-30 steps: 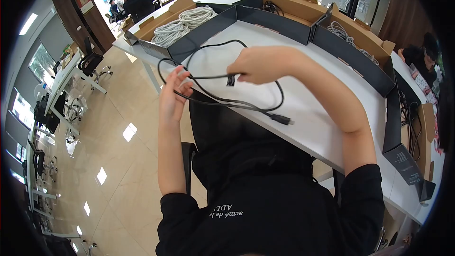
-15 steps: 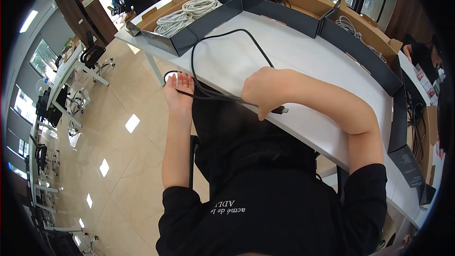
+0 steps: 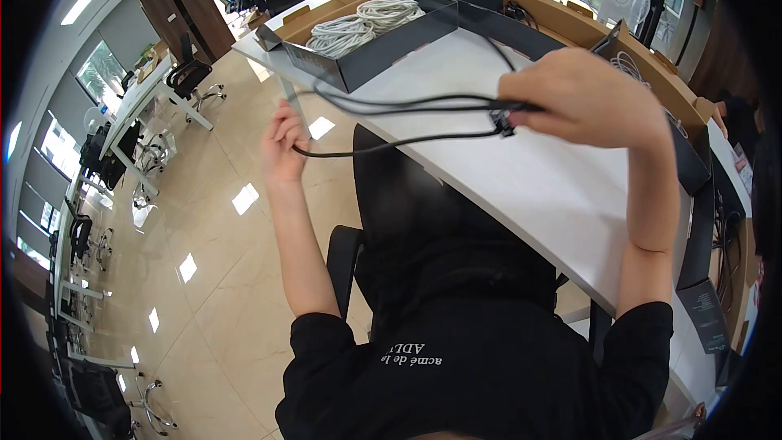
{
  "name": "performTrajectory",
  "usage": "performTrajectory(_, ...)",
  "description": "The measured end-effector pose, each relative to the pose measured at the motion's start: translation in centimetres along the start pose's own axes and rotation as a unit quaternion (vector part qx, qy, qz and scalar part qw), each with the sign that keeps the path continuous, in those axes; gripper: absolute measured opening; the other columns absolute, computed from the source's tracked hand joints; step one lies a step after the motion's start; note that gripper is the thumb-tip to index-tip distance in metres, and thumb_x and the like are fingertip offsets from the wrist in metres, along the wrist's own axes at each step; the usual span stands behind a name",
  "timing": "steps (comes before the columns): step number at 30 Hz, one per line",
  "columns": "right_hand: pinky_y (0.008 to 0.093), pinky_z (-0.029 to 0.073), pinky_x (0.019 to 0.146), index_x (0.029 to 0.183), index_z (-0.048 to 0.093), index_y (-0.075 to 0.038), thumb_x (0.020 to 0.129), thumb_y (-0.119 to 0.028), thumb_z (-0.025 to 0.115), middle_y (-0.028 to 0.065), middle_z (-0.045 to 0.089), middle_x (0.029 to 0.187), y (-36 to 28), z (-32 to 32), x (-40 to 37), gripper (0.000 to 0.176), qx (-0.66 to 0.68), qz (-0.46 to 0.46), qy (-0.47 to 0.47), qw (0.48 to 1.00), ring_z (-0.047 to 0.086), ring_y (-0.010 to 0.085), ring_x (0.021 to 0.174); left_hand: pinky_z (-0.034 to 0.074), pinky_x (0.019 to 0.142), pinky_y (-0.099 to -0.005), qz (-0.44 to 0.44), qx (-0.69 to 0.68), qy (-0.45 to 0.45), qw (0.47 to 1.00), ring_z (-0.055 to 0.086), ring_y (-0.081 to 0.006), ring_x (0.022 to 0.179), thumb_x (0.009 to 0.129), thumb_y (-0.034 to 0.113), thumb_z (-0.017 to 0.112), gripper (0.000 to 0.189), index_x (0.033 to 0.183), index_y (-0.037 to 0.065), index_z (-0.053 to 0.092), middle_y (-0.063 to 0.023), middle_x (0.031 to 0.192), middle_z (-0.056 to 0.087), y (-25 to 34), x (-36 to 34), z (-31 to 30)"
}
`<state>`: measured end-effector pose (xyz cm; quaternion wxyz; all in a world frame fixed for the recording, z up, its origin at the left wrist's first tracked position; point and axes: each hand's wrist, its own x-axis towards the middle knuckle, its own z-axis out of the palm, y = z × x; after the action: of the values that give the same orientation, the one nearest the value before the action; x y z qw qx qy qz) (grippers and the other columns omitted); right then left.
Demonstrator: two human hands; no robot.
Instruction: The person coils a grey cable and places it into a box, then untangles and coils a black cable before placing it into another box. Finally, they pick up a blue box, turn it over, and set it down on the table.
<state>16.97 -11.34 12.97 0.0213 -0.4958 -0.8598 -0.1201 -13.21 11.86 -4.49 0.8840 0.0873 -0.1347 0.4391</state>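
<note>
A black cable point(image 3: 407, 142) runs in several strands between my two hands, above the table's front edge. My right hand point(image 3: 582, 102) is closed round the gathered strands, with a dark connector end just below its fingers. Another length of the cable rises behind this hand towards the boxes. On the left, my left hand point(image 3: 285, 143) has its fingers curled in the loop of the cable, off the table's edge and over the floor. Its fingertips are slightly blurred.
On the white table point(image 3: 529, 187), dark open boxes stand in a curve. One box point(image 3: 358, 73) holds coiled white cables point(image 3: 366, 23); another box point(image 3: 705, 301) at right holds black cables. A black chair point(image 3: 189, 73) stands left; other people are further back.
My right hand has moved right and up with the cable, drawing its strands longer. My left hand has turned from palm-up with fingers spread to curled round the loop.
</note>
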Motion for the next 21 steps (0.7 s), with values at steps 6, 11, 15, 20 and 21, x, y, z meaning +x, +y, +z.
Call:
performTrajectory(6,0.0359,0.036,0.060,0.080,0.049,-0.002,0.082,-0.016,0.052,0.0114,0.048,0.065,3.3,-2.9,-3.1,0.014,0.023,0.003,0.124,0.992,0.048,0.0282,0.064,0.027,0.046,-0.0153,0.250,0.690,0.072,0.675,0.038,-0.0013,0.051,0.082,0.005,0.054,0.018,0.099,-0.001,0.056,-0.0005,0.071,0.054,2.3,-4.1,3.7)
performTrajectory(11,0.0364,0.036,0.061,0.086,0.049,-0.002,0.081,-0.008,0.052,0.0120,0.049,0.068,6.4,-3.1,-4.3,0.008,-0.090,0.137,0.196,0.967,0.048,0.0288,0.065,0.040,0.061,-0.0183,0.492,0.769,0.158,0.376,0.051,-0.0080,0.063,0.082,0.008,0.057,0.019,0.100,0.001,0.057,-0.0038,0.077,0.058,5.8,-4.7,1.8)
performTrajectory(15,0.0363,0.038,0.069,0.098,0.048,-0.006,0.081,-0.005,0.051,0.0104,0.053,0.079,14.5,-2.5,-7.9,0.017,-0.186,0.190,0.293,0.918,0.049,0.0286,0.078,0.042,0.075,-0.0243,0.510,0.740,0.244,0.365,0.054,-0.0132,0.083,0.084,0.018,0.058,0.022,0.100,0.003,0.058,-0.0072,0.091,0.059,12.7,-7.6,-2.1)
performTrajectory(20,0.0336,0.039,0.072,0.101,0.049,-0.008,0.075,0.002,0.054,0.0067,0.056,0.086,17.9,-1.7,-8.6,0.028,-0.275,0.178,0.400,0.856,0.052,0.0261,0.083,0.035,0.090,-0.0394,0.518,0.596,0.262,0.555,0.044,-0.0184,0.107,0.085,0.037,0.055,0.034,0.097,0.005,0.058,-0.0093,0.117,0.048,12.2,-8.2,-1.4)
performTrajectory(21,0.0334,0.040,0.072,0.101,0.050,-0.008,0.074,0.002,0.055,0.0059,0.057,0.085,17.7,-1.9,-8.3,0.028,-0.316,0.162,0.419,0.836,0.052,0.0259,0.082,0.033,0.093,-0.0432,0.524,0.511,0.258,0.630,0.042,-0.0194,0.111,0.085,0.040,0.054,0.036,0.096,0.006,0.058,-0.0094,0.121,0.046,10.5,-7.8,-0.2)
